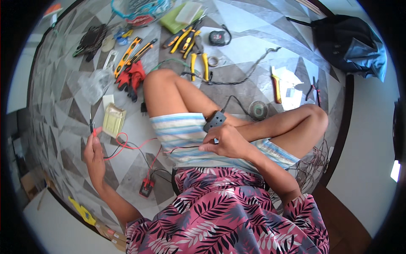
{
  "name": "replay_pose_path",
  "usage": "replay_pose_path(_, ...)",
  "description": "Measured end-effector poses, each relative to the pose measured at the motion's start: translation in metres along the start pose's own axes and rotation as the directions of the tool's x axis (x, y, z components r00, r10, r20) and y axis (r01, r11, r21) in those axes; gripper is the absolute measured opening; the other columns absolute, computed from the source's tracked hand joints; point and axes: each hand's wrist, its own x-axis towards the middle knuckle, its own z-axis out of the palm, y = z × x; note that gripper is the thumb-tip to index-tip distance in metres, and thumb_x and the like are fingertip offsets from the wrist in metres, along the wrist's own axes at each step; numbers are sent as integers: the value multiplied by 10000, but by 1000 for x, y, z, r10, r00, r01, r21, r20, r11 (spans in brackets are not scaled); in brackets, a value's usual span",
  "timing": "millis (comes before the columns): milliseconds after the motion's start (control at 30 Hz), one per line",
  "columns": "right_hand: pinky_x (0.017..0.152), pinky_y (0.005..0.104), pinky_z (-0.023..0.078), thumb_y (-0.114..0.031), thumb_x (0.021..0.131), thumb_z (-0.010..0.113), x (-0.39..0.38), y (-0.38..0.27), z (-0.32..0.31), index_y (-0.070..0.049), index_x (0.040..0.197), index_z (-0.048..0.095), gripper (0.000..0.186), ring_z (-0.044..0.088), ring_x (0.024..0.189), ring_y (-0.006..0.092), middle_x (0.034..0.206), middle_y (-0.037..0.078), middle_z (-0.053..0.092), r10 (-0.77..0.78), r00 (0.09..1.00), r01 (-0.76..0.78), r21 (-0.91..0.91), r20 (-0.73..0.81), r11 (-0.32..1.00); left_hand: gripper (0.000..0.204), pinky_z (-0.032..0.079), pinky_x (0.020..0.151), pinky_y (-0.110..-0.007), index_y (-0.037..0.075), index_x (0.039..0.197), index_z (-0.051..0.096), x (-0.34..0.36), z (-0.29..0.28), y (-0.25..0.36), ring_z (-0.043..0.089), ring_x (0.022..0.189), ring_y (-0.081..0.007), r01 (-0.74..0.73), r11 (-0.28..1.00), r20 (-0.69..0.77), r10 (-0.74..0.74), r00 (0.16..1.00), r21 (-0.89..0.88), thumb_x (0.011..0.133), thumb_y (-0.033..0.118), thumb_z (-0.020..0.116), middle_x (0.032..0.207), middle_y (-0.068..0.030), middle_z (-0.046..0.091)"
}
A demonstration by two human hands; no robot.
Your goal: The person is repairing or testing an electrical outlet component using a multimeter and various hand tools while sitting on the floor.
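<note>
My left hand (94, 158) is raised at the left, closed on a red and a black meter probe (94, 129). Their leads (124, 139) loop across toward a red-and-black multimeter (147, 186) on the floor. My right hand (224, 142) hovers over my lap with curled fingers, just below a dark socket strip (213, 120) with a black cord; thin leads run up to its thumb, and what the fingers hold is hidden. A pale yellow packet (113, 120) lies beyond my left hand.
Pliers (186, 42), red gloves (131, 80), a tape measure (216, 38), spirit levels (127, 57), a yellow-handled tool (275, 84) and a wire spool (258, 110) lie around my crossed legs. A black backpack (334, 42) is at upper right, tangled wires (317, 156) at right.
</note>
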Motion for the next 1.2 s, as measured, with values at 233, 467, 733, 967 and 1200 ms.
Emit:
replay_pose_path(233, 743, 469, 546, -235, 863, 745, 22, 27, -50, -42, 917, 745, 200, 687, 812, 386, 897, 177, 720, -58, 982, 44, -82, -179, 996, 378, 302, 604, -208, -23, 1303, 638, -1, 41, 13, 374, 698, -51, -110, 985, 119, 126, 985, -131, 1071, 246, 510, 815, 33, 422)
replay_pose_path(467, 775, 445, 557, -193, 860, 721, 10, 88, -143, -14, 1052, 730, 263, 708, 886, 360, 958, 181, 738, 246, 919, -372, -470, -309, 800, 347, 426, 602, -231, -62, 1260, 647, -4, 73, 19, 486, 715, -68, -152, 975, 199, 183, 963, -160, 1047, 206, 589, 934, -18, 538)
replay_pose_path(733, 801, 446, 552, -157, 853, 718, -30, 95, -189, -27, 1063, 733, 248, 698, 898, 390, 956, 205, 735, 205, 926, -320, -373, -317, 871, 321, 423, 614, -229, -52, 1253, 646, 1, 60, 2, 483, 731, -68, -110, 983, 228, 142, 963, -147, 1037, 181, 601, 948, -4, 541)
replay_pose_path(967, 763, 289, 542, -68, 968, 669, -52, 54, -194, 49, 1105, 694, 182, 674, 861, 131, 966, 98, 726, 266, 855, -354, -126, -445, 927, 331, 421, 626, -218, -45, 1253, 664, 4, 70, 14, 478, 725, -52, -122, 981, 162, 146, 976, -150, 1032, 198, 619, 956, 11, 579)
replay_pose_path(1200, 732, 338, 526, 19, 854, 709, -6, -20, -65, 40, 937, 689, 88, 665, 804, 235, 880, 131, 682, -30, 986, 35, 27, -167, 999, 317, 465, 650, -209, -29, 1229, 684, -17, 87, 27, 529, 765, -55, -37, 985, 236, 77, 969, -171, 1017, 203, 641, 958, -5, 611)
